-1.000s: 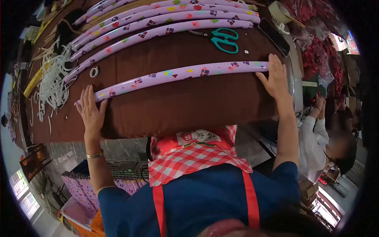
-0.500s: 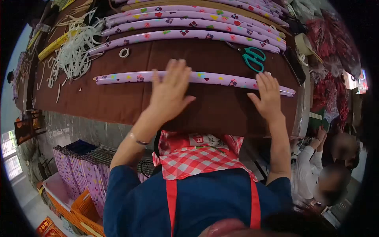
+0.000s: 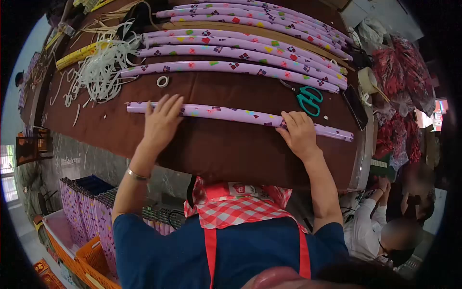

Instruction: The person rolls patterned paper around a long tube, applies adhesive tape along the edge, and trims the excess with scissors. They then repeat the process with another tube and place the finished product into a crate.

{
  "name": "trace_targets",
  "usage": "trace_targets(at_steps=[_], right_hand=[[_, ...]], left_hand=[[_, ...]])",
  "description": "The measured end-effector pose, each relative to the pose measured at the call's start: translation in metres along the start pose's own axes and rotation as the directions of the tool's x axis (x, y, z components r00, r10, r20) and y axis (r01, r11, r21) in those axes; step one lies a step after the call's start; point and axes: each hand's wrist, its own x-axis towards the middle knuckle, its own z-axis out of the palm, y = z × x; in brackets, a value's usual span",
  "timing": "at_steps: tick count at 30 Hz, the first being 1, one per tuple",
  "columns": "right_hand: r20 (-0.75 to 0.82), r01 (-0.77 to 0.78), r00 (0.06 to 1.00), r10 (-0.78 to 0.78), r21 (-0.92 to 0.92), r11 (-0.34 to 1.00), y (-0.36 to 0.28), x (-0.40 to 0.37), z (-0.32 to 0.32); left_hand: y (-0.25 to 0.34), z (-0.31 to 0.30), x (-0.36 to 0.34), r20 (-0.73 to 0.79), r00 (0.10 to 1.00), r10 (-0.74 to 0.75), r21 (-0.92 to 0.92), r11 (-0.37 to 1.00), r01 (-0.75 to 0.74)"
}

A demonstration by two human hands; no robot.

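A long lilac roll (image 3: pixel 226 113) printed with small coloured gift shapes lies across the brown cloth in front of me. My left hand (image 3: pixel 162 123) rests over it near its left end, fingers stretched out and slightly apart. Toward the right end, my right hand (image 3: pixel 299 134) has its fingers bent over the roll and its thumb against the near side. The roll's right tip sticks out past that hand. Beyond my right hand lie teal-handled scissors (image 3: pixel 309 100), and a small roll of white tape (image 3: pixel 162 81) sits beyond my left.
Several similar lilac rolls (image 3: pixel 231 67) lie along the back of the brown-covered table (image 3: pixel 231 154). White strips (image 3: pixel 103 72) are heaped at the left. A dark phone-like slab (image 3: pixel 355 107) and wide tape roll (image 3: pixel 367 80) lie right. An orange basket (image 3: pixel 91 255) stands below; other people sit lower right.
My left hand has slid left along the roll, and my right hand has shifted left, its fingers now bent over the roll. The whole table appears lower in the view.
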Motion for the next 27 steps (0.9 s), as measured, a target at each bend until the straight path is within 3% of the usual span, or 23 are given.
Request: trace_targets(at_steps=[2,3,6,10,12,13,18,21,22,24,27], right_hand=[[-0.007,0.027,1.0,-0.027,0.018,0.999,0.002,0.001,-0.002],[-0.009,0.05,0.999,-0.05,0.03,0.998,0.004,0.006,-0.004],[-0.118,0.058,0.991,-0.063,-0.043,0.997,0.018,0.038,-0.023],[-0.17,0.015,0.985,-0.03,-0.086,0.996,0.077,0.097,-0.016],[-0.225,0.013,0.973,-0.049,-0.159,0.987,0.103,0.122,0.002],[-0.162,-0.047,0.987,0.018,-0.174,0.984,0.103,0.135,0.002],[-0.173,-0.061,0.984,0.031,-0.167,0.984,0.126,0.166,0.034],[-0.111,-0.072,0.992,0.053,-0.175,0.982,0.124,0.166,0.043],[-0.122,-0.08,0.991,0.058,-0.188,0.979,0.127,0.164,0.047],[-0.112,-0.057,0.993,0.033,-0.226,0.973,0.129,0.163,0.048],[-0.254,0.048,0.961,-0.106,-0.224,0.973,0.113,0.152,0.039]], left_hand=[[-0.04,-0.011,-0.009,0.003,0.997,-0.08,-0.062,0.995,0.08],[-0.045,-0.024,-0.005,-0.004,1.0,-0.025,0.004,1.0,0.025],[-0.066,-0.032,0.031,-0.224,0.973,0.065,-0.056,0.995,-0.079],[-0.085,-0.02,0.113,-0.373,0.925,0.068,0.023,0.998,-0.064],[-0.095,0.0,0.152,-0.351,0.935,0.041,0.035,0.999,-0.031],[-0.098,0.006,0.166,-0.329,0.944,0.021,0.055,0.998,-0.003],[-0.118,0.03,0.207,-0.263,0.961,-0.082,0.025,0.995,0.092],[-0.119,0.042,0.201,-0.189,0.976,-0.106,0.04,0.992,0.116],[-0.118,0.048,0.199,-0.135,0.975,-0.175,-0.115,0.98,0.16],[-0.111,0.05,0.188,-0.217,0.961,-0.17,0.057,0.981,0.186],[-0.082,0.03,0.142,-0.268,0.932,-0.244,-0.068,0.97,0.234]])
